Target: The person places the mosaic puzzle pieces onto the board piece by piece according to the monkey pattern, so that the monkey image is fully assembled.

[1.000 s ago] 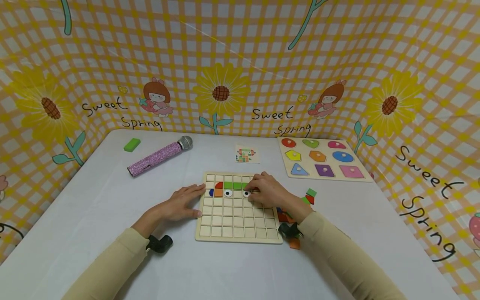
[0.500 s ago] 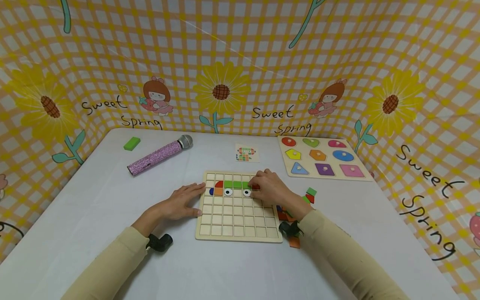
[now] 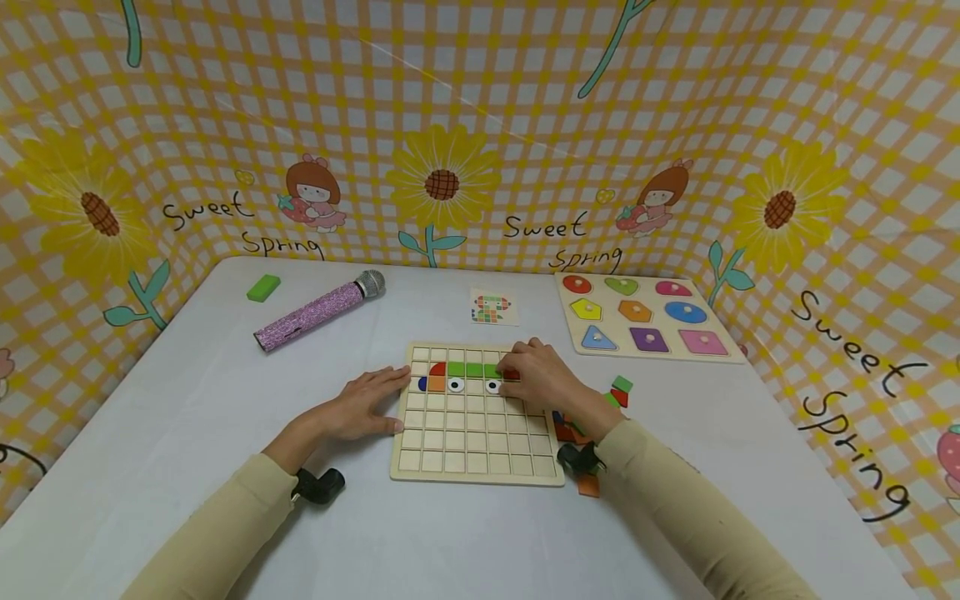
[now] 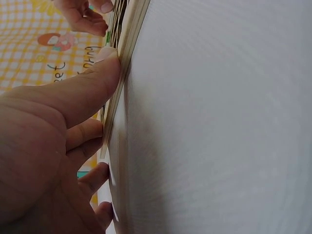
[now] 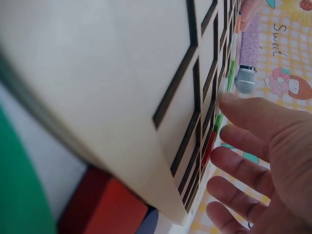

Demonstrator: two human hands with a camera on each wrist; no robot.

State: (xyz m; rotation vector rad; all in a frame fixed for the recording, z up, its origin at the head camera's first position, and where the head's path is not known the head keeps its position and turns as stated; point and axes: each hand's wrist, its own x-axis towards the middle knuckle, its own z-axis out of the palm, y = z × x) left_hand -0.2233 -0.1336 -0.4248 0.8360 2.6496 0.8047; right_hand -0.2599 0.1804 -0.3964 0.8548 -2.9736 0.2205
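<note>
A square wooden grid board (image 3: 477,439) lies on the white table. My left hand (image 3: 365,404) rests against its left edge, thumb and fingers spread. My right hand (image 3: 542,377) is over the upper right cells, its fingertips at a red tile (image 3: 512,374). In the right wrist view the thumb stands apart from the loosely bent fingers, close to the red tile (image 5: 208,147). Green tiles (image 3: 475,369) fill cells beside it, with a red quarter-round tile (image 3: 438,369) at their left. Below sit two eye tiles (image 3: 456,385), an orange tile (image 3: 437,384) and a blue tile (image 3: 423,384).
Loose coloured tiles (image 3: 621,384) lie right of the board, partly under my right forearm. A small pattern card (image 3: 493,308) lies behind it. A shape puzzle (image 3: 649,318) is at back right. A glittery microphone (image 3: 318,312) and a green block (image 3: 263,288) are at back left.
My right hand has shifted slightly right, and the red tile shows more under its fingers. The left hand has stayed at the board's edge.
</note>
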